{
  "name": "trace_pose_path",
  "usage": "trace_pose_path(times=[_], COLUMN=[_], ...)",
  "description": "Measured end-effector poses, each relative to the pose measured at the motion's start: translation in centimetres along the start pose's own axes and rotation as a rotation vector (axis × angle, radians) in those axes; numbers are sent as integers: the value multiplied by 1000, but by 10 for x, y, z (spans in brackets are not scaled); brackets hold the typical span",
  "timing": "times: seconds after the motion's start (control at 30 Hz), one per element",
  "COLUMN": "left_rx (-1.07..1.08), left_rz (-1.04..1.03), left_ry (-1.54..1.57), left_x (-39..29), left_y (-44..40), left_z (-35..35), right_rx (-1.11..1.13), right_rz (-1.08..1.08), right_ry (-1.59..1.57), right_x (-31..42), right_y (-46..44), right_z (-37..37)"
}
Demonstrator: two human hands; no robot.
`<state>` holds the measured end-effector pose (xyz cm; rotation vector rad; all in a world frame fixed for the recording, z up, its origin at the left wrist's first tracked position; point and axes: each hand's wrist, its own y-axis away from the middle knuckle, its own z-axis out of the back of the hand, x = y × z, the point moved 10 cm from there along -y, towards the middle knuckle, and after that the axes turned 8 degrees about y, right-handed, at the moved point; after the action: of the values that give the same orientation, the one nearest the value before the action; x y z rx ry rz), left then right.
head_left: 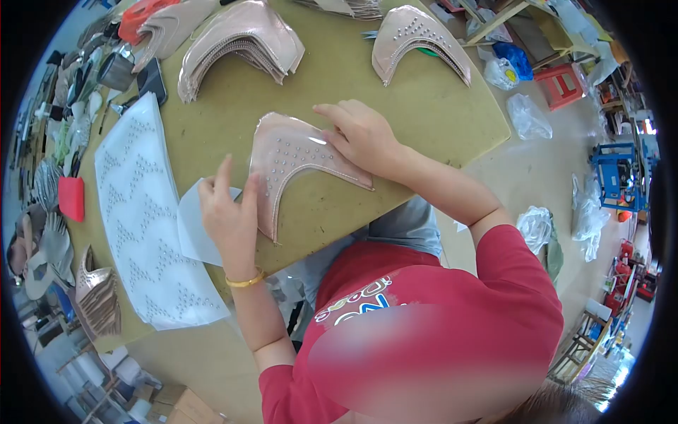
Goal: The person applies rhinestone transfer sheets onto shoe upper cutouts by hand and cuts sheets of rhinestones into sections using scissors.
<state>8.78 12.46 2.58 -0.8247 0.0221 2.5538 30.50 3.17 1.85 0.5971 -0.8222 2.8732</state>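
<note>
On the table in front of me lies a curved, pinkish shoe upper piece [282, 149] dotted with small shiny studs; a glossy clear film seems to cover it. My left hand [229, 215], with a gold bracelet at the wrist, is at the piece's left edge, fingers apart. Over its upper right part rests my right hand [364, 138], index finger stretched out and thumb lower on the piece. Partly behind my left hand is a plain white sheet [201, 230]. A long stack of white sheets with stud patterns [145, 233] lies farther left.
A stack of pink upper pieces [244, 35] lies at the far side of the table [424, 120]. One studded upper [417, 35] lies at the far right. A phone [152, 81] and a metal cup [117, 72] are at upper left; a red stool [561, 86] stands beyond the table.
</note>
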Motion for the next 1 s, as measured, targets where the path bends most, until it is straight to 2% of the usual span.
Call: trace_pose_path(times=[0.1,0.2,0.3,0.4,0.5,0.6,0.7,0.8,0.9,1.0], left_rx=[-197,111,501,587,446,567,313,242,275,277], left_rz=[-358,-766,-808,-798,-942,-851,-905,-1056,-273,400], left_ry=[39,-78,-211,-153,-287,-132,-71,-132,394,1210], left_x=[-45,-107,-103,-100,-115,-102,-115,-106,-51,17], left_y=[7,16,29,23,18,16,4,20,-33,-52], left_z=[25,-22,-96,-91,-79,-89,-55,-66,-50,-52], right_rx=[36,-5,-21,-11,25,24,26,3,45,86], right_rz=[91,188,213,214,187,188,182,200,179,177], right_ry=[185,276,323,351,330,336,356,389,412,429], right_x=[4,4,2,3,0,0,1,3,3,5], right_y=[6,15,20,20,22,22,22,23,22,22], right_z=[3,-2,-6,-6,-9,-11,-9,-12,-13,-14])
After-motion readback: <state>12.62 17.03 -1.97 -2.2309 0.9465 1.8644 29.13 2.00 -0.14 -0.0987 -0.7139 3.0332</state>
